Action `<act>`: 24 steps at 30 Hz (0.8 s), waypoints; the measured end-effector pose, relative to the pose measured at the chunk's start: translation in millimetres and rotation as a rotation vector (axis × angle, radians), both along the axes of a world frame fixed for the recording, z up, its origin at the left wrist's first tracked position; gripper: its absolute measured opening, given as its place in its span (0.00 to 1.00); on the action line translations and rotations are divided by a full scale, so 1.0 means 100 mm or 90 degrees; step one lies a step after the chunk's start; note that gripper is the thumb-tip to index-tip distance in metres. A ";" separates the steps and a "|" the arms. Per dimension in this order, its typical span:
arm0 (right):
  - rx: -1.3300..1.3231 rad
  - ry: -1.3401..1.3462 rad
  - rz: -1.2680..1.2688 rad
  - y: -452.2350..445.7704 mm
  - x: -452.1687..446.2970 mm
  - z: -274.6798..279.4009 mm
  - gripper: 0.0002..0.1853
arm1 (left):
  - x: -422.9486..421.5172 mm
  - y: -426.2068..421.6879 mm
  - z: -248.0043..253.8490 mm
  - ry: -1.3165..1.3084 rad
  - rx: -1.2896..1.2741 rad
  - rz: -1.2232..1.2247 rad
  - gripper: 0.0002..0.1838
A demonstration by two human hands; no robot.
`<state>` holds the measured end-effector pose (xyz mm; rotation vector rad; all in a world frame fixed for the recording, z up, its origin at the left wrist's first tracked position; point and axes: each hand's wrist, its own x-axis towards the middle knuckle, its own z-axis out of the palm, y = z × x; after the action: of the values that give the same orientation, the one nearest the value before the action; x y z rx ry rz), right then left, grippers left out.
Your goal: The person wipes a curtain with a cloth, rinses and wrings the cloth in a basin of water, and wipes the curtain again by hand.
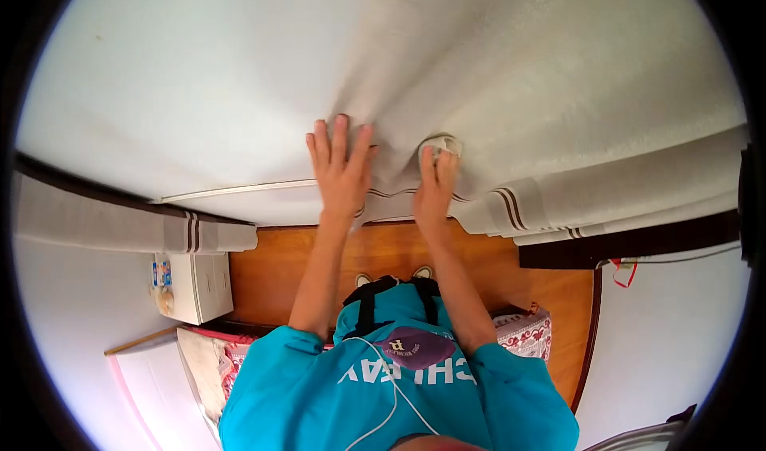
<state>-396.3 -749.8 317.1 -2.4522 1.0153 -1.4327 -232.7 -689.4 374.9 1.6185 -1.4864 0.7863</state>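
A wide pale fabric (550,92) with brown stripes along its edge spreads out before me; whether it is a sheet or a curtain I cannot tell. My left hand (343,172) lies on it with fingers stretched apart, and folds run away from the fingertips. A little to the right, my right hand (436,183) has its fingers bent round a small bunched pale cloth (448,142). Whether this bundle is a separate cloth or part of the big fabric is not clear.
Behind on the left stands a white cabinet (203,283) with small items on top. A red-patterned cover (527,333) shows beside my body. Dark bars (630,242) edge the fabric at the sides. A red ribbon (626,274) hangs at right, and the wooden floor (295,267) lies below.
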 end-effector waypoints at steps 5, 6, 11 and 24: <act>0.051 -0.170 -0.171 -0.43 -0.58 -0.35 0.39 | 0.31 0.19 -0.10 -0.053 0.018 0.172 0.25; 0.057 -0.168 -0.159 -0.40 -0.57 -0.28 0.39 | 0.30 0.21 -0.10 -0.031 0.018 0.187 0.27; -0.032 -0.037 0.127 0.19 -0.08 0.00 0.29 | 0.12 0.16 -0.01 -0.025 0.003 0.219 0.22; 0.128 -0.145 -0.137 -0.09 0.03 0.21 0.33 | -0.07 0.07 -0.06 0.059 -0.049 0.108 0.26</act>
<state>-393.8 -758.7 338.0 -2.0377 1.3289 -1.5431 -239.8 -682.4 369.3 1.7156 -1.2512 0.8398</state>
